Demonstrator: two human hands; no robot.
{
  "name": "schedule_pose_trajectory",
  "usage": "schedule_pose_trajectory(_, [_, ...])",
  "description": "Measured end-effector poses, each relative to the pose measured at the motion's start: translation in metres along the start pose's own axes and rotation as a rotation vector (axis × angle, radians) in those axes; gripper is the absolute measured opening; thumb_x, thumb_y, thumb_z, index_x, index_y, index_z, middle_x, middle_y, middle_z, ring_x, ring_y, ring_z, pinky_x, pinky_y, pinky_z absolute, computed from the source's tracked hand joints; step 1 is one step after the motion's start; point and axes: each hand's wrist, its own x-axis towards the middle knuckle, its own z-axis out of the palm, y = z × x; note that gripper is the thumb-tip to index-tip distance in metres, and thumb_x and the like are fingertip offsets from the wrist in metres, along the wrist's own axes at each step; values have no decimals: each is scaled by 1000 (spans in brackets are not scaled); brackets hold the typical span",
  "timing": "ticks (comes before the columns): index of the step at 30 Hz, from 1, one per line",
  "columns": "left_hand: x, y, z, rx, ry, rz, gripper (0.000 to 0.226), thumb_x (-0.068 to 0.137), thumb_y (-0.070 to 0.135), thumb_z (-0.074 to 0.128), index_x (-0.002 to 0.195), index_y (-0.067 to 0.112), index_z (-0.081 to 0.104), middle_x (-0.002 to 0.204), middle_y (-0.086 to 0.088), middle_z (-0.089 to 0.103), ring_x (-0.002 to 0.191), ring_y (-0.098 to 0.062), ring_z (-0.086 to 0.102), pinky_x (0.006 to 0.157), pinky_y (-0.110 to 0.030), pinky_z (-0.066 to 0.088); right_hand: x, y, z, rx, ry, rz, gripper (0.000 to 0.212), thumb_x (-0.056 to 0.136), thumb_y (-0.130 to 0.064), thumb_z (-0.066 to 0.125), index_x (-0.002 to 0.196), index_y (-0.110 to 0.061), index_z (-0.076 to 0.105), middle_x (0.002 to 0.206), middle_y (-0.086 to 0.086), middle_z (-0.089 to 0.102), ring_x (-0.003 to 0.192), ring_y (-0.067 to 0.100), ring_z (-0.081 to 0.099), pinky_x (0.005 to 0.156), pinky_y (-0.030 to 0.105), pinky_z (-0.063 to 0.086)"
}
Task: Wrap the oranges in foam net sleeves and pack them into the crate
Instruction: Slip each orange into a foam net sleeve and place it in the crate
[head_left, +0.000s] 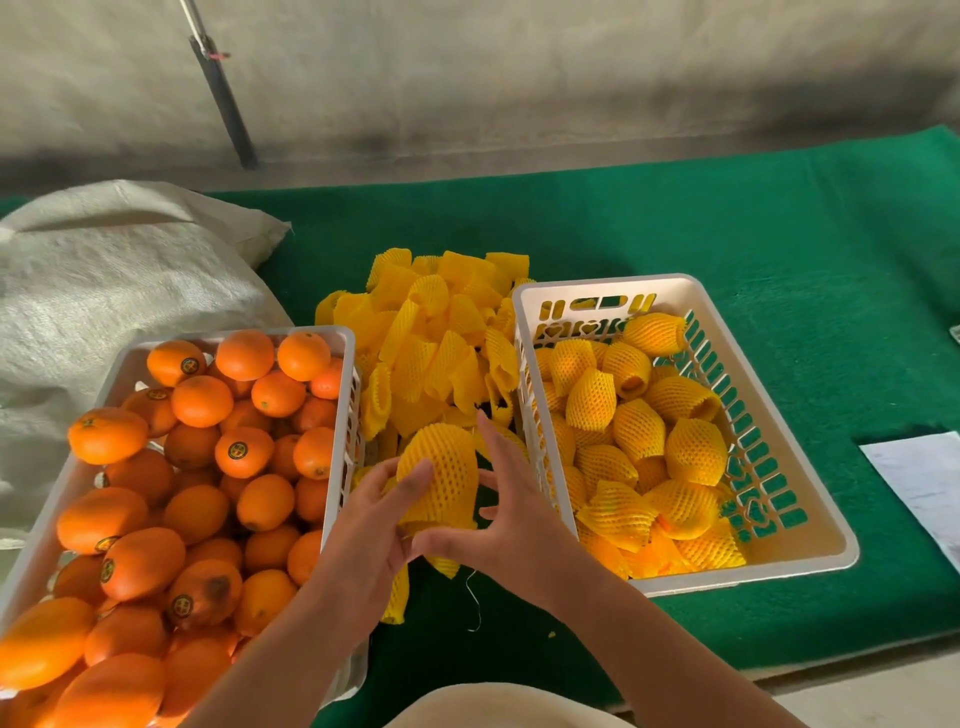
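Between the two crates, my left hand (371, 525) grips an orange in a yellow foam net sleeve (441, 470) from the left, thumb on its front. My right hand (506, 512) touches the sleeve's right side and lower end with its fingers spread and mostly straight. The white crate (234, 333) on the left is heaped with bare oranges (200, 400), some with round stickers. On the right, another white crate (597, 283) holds several sleeved oranges (693, 449). A pile of empty yellow sleeves (441, 353) lies between the crates, behind my hands.
Everything stands on a green mat (727, 234). A woven sack (104, 270) bulges behind the left crate. A white sheet of paper (924, 478) lies at the right edge. One loose sleeve (395, 597) lies below my hands. A dark pole (223, 98) leans against the wall.
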Motion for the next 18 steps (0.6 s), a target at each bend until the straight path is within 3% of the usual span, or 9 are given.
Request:
schedule_pose_trajectory(3, [-1,0,6,51,4,68,53,83,51,76,131,37,57,112,14,75,110,-19,74,85,-41,63,3,-5,-4,242,0,159,106,67,-92,66,155,-60,16,160,-20,34,133,7,53,98,32,58])
schedule_pose_trajectory(5, [-2,-1,11,79,2,68,58,81,55,73,134,37,59,123,9,71,116,-25,71,88,-45,63,6,-5,-5,384,3,246,93,69,-90,66,148,-55,33,146,-14,52,125,14,60,98,38,60])
schedule_pose_trajectory(9, [-2,0,8,249,-130,84,51,90,62,59,138,48,57,136,12,63,126,-21,65,92,-40,62,10,-4,-9,426,92,307,84,68,-79,72,142,-51,42,135,-12,54,124,17,58,101,43,58])
schedule_pose_trajectory(11, [-1,2,-2,475,-159,174,41,95,70,53,134,59,55,130,25,65,123,-9,65,86,-27,61,13,-4,-15,463,115,310,80,65,-76,75,135,-53,45,132,-12,55,122,17,59,101,42,58])
schedule_pose_trajectory(13, [7,-2,-20,886,-33,329,48,95,75,47,139,56,52,129,34,60,121,-2,62,88,-20,53,18,-5,-26,485,146,302,85,61,-75,77,136,-53,44,133,-11,55,120,18,61,100,42,59])
schedule_pose_trajectory(15, [18,-9,-42,1312,141,469,57,94,71,44,143,44,51,142,27,49,134,-1,45,106,-27,43,28,-3,-43,542,194,299,89,67,-70,83,143,-46,43,138,-6,55,122,23,61,99,46,59])
schedule_pose_trajectory(18, [35,-29,-72,1620,168,503,59,98,66,41,146,33,53,165,5,30,157,-17,17,121,-49,29,49,8,-76,589,320,291,82,77,-56,82,148,-41,43,138,-4,58,119,23,64,92,43,62])
